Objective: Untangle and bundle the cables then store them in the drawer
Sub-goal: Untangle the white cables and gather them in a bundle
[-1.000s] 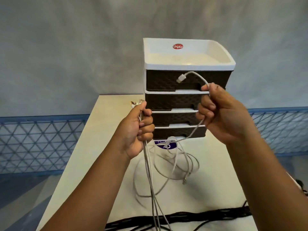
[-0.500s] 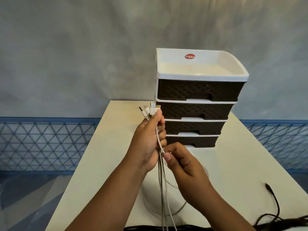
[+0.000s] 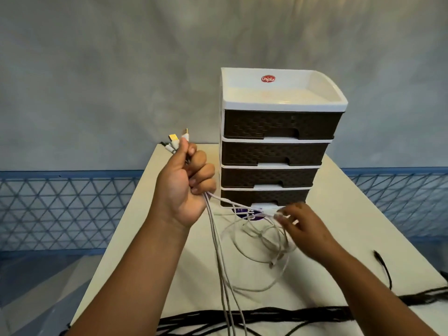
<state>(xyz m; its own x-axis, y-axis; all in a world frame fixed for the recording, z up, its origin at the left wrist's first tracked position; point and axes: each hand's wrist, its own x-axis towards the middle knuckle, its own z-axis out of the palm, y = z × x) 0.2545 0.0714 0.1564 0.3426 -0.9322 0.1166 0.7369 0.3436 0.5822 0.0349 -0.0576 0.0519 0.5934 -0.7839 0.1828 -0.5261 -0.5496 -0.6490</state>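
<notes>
You are mid-way through untangling and gathering. Your left hand [image 3: 184, 187], left of centre in the frame, is clenched around the white cables [image 3: 219, 241], with their plug ends [image 3: 178, 139] fanned above your thumb. Your right hand [image 3: 303, 229], lower right of centre, pinches one strand just in front of the drawer unit [image 3: 278, 146]; motion blur hides exactly how the fingertips lie. Loose loops lie on the table [image 3: 351, 214] between your hands, and other strands run down to the frame's bottom edge. The next move probably calls for drawing that strand free of the loops and bringing its end up to join the others. All four drawers look closed. A red oval label [image 3: 268, 79] on the top tray reads "Uniplus".
</notes>
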